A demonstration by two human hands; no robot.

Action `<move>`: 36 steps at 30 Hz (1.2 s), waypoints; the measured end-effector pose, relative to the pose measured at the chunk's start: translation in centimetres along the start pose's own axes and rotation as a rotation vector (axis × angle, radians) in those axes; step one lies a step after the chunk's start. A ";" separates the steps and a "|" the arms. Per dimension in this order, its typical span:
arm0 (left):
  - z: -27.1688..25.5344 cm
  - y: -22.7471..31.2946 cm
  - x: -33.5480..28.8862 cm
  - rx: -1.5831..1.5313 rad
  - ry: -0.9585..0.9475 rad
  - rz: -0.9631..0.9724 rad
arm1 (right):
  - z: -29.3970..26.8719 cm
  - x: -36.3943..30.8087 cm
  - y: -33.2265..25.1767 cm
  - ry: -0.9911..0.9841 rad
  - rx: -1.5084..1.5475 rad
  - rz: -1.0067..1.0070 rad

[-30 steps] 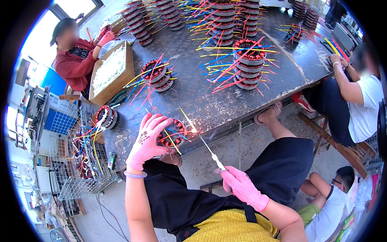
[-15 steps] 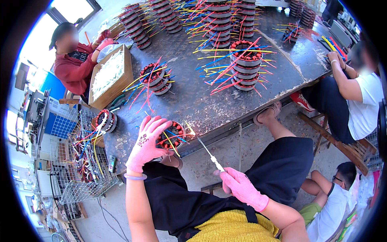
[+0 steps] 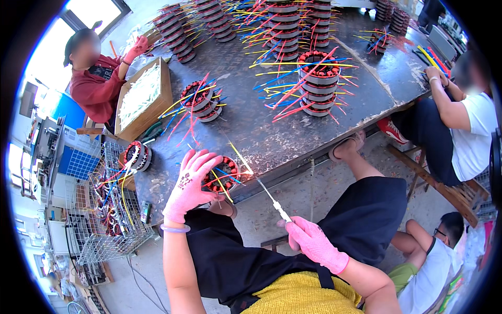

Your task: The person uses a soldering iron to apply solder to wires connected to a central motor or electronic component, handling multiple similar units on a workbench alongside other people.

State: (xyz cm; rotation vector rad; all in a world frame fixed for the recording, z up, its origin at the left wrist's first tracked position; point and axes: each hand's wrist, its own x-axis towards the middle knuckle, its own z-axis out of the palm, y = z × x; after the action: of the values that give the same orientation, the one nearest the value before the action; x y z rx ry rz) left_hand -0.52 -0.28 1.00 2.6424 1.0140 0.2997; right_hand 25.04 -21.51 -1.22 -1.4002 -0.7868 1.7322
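My left hand point(image 3: 192, 183), in a pink glove, grips a motor stator point(image 3: 214, 182) at the table's near edge. Red windings show inside it, with blue, yellow and red wires sticking out; its lower part is hidden. Lower right, my right hand point(image 3: 317, 242), also gloved in pink, is closed round the white handle point(image 3: 281, 211) of a slim metal-rod tool. The rod points up and left to the stator's right side. At its tip, a yellow wire point(image 3: 241, 158) bends sharply, one length rising up-left; whether the tip touches it I cannot tell.
Stators with coloured wires stand stacked on the dark table, two nearer stacks point(image 3: 201, 102) point(image 3: 318, 86) among them. A smaller stator point(image 3: 137, 157) sits left, by a wire basket point(image 3: 107, 243). A cardboard box point(image 3: 166, 97) holds white pieces. Co-workers sit left and right; another person is low at right.
A longer stretch of the yellow wire now shows at the tool's tip, reaching up-left. My hands have barely shifted. The co-worker at left has raised a gloved hand.
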 end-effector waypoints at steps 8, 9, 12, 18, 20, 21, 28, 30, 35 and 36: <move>0.0 0.2 0.0 0.005 -0.006 -0.013 | -0.1 0.3 0.4 -0.029 -0.028 -0.027; 0.0 0.2 0.1 0.006 -0.008 -0.018 | -0.2 0.3 0.3 -0.032 -0.060 -0.025; -0.1 0.5 0.2 0.007 0.000 -0.006 | -0.4 0.2 0.1 -0.050 -0.164 -0.070; -0.1 0.3 0.1 0.005 -0.002 -0.001 | -0.5 0.0 0.1 -0.085 -0.279 -0.181; -0.3 0.3 -0.1 0.012 -0.003 -0.010 | -0.5 0.0 0.2 -0.093 -0.268 -0.190; -0.2 0.3 0.0 0.012 -0.003 -0.011 | -0.5 0.0 0.2 -0.087 -0.263 -0.179; 0.0 0.1 0.1 0.012 -0.002 0.000 | -0.3 0.3 0.4 -0.046 -0.175 -0.086; 0.1 0.0 0.1 0.011 0.002 0.004 | -0.3 0.3 0.2 -0.035 -0.131 -0.046; -0.1 0.2 0.0 0.012 -0.001 -0.003 | -0.2 0.3 0.2 -0.033 -0.119 -0.055; -0.1 0.2 0.1 0.007 -0.001 -0.003 | -0.3 0.3 0.2 -0.035 -0.140 -0.087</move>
State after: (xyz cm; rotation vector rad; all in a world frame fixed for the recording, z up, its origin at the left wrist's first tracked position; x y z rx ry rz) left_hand -0.38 -0.36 1.17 2.6471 1.0201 0.2940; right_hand 25.26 -21.38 -1.64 -1.4089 -0.9898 1.6662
